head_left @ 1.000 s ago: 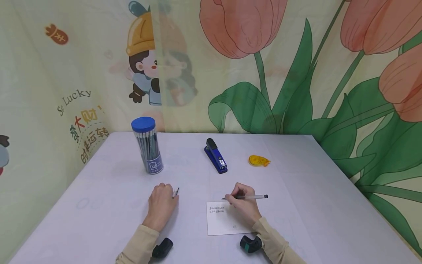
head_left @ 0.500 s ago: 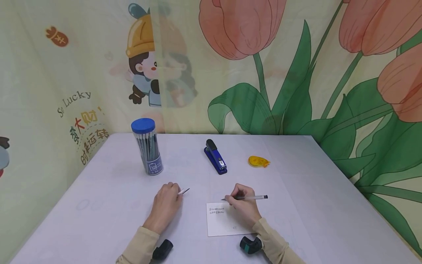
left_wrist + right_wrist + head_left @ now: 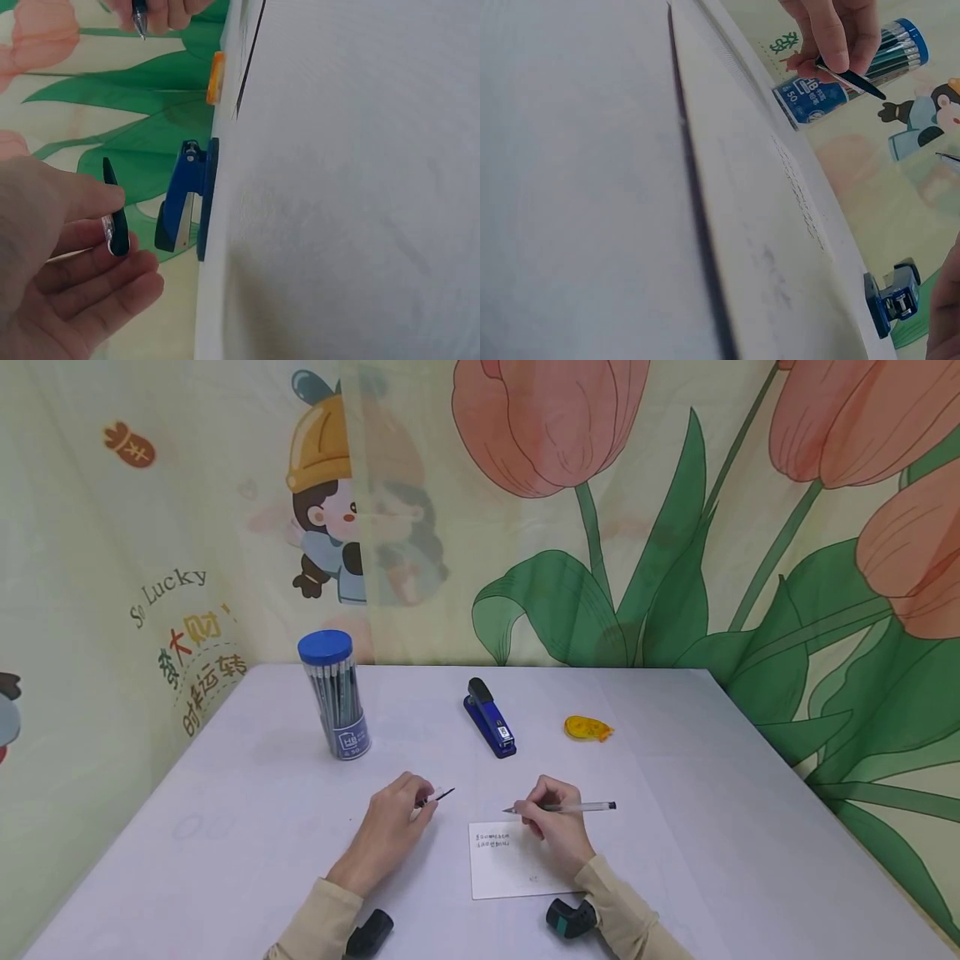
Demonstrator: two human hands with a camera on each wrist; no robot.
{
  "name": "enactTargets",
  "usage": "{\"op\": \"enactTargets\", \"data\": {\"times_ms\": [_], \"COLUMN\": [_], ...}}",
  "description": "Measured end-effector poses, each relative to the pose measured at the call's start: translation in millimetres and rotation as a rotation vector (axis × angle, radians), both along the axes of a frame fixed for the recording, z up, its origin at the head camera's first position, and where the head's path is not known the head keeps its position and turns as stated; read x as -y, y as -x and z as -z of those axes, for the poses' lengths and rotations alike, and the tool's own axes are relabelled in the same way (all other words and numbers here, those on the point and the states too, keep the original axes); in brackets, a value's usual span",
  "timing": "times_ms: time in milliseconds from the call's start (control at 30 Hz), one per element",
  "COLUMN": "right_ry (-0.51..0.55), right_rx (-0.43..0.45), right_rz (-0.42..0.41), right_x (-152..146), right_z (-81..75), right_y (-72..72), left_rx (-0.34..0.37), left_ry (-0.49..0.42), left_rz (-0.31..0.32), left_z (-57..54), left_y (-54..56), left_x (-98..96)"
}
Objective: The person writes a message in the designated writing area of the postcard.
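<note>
In the head view my left hand (image 3: 386, 835) is left of the written card, above the table, pinching a small dark pen cap (image 3: 118, 234) between thumb and fingers. The other fingers are loosely bent in the left wrist view. My right hand (image 3: 558, 831) grips a clear-barrelled gel pen (image 3: 588, 807) with a black end, its bare tip pointing left just past the top edge of the white card (image 3: 502, 872). Two short lines of handwriting stand near the card's upper left corner, with a small mark lower down. The hand covers the card's right part.
A blue-lidded tub of pencils (image 3: 337, 706) stands at the back left. Behind the card are a blue stapler (image 3: 490, 718) and a yellow correction tape (image 3: 588, 727). A printed curtain (image 3: 420, 635) hangs behind the white table (image 3: 225, 827).
My left hand has moved right toward the pen, and its fingers have turned so the cap points up and right. The pen has shifted slightly in my right hand, which stays by the card.
</note>
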State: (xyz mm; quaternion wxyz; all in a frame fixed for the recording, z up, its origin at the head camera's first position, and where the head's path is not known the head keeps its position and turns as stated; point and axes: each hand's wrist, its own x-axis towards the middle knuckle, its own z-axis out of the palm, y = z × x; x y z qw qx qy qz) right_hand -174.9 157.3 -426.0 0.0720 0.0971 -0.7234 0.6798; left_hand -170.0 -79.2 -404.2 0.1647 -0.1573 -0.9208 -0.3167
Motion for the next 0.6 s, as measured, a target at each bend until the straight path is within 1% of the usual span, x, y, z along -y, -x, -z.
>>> {"op": "enactTargets", "data": {"times_ms": [200,333,433,600], "right_ry": [0.073,0.136,0.176,0.212], "right_rx": [0.006,0.014,0.018,0.036], "right_rz": [-0.019,-0.059,-0.096,-0.127], "right_x": [-1.6,-1.8,-1.7,-2.3], "right_z": [0.5,-1.5,-2.9,-3.5], "right_y": [1.8,0.4,-1.1,-1.3], "left_rx": [-0.022,-0.026,-0.010,0.046], "left_ry": [-0.050,-0.083,-0.103,-0.133], "left_rz": [0.071,0.100,0.122,0.180], "left_z": [0.0,0.3,0.1,-0.7], "left_y": [-2.6,-4.3,-5.6,-8.2], "left_x": [-2.9,-5.9,-7.8,-10.0]}}
